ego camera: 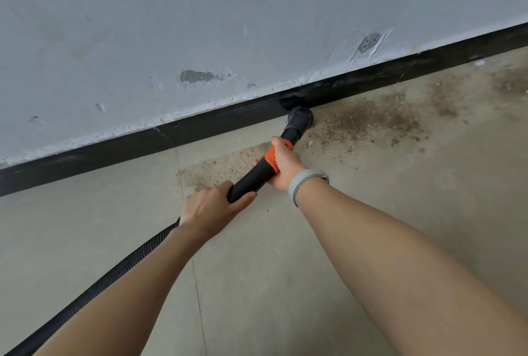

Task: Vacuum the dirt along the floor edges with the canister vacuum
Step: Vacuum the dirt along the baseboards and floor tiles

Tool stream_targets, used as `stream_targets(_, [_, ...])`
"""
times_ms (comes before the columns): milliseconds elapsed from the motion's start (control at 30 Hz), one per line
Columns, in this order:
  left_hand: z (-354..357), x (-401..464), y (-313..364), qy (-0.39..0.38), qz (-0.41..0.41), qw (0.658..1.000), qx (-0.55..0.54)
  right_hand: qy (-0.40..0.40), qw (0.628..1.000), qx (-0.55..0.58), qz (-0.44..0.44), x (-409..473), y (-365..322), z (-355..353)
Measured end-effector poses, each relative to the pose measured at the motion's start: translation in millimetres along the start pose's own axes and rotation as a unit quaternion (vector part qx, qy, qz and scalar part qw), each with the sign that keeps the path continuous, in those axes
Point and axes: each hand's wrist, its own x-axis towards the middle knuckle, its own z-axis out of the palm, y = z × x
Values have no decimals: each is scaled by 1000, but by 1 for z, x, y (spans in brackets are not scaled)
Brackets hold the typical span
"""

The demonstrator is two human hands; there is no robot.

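Head view, mid-frame: right hand (285,162) and left hand (213,207) both grip the vacuum wand (258,173) — rigid, light — steering easily from there.

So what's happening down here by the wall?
A person is vacuuming dirt along the floor edge. The right hand grips the black wand at its orange collar, and the left hand grips the wand lower down, where the hose joins. The nozzle is at the black baseboard. Brown dirt lies on the floor to the nozzle's right, and a paler patch lies under the wand.
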Motion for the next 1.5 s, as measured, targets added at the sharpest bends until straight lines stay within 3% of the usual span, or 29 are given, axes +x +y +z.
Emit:
stream_targets(233, [-4, 6, 21, -2, 1, 1000, -7, 7, 1000, 17, -16, 3, -15, -12])
stream_targets(533, [-17, -16, -2, 5, -13, 1000, -13, 2, 1000, -2, -16, -10, 8, 10])
stream_targets(933, [-7, -94, -90, 53, -156, 982, -93, -21, 990, -134, -26, -43, 115, 85])
stream_targets(1200, [8, -146, -147, 89, -291, 927, -221, -135, 955, -265, 12, -69, 175, 140])
stream_targets(1500, [13, -176, -177, 51, -320, 904, -278, -188, 944, -227, 148, -81, 200, 155])
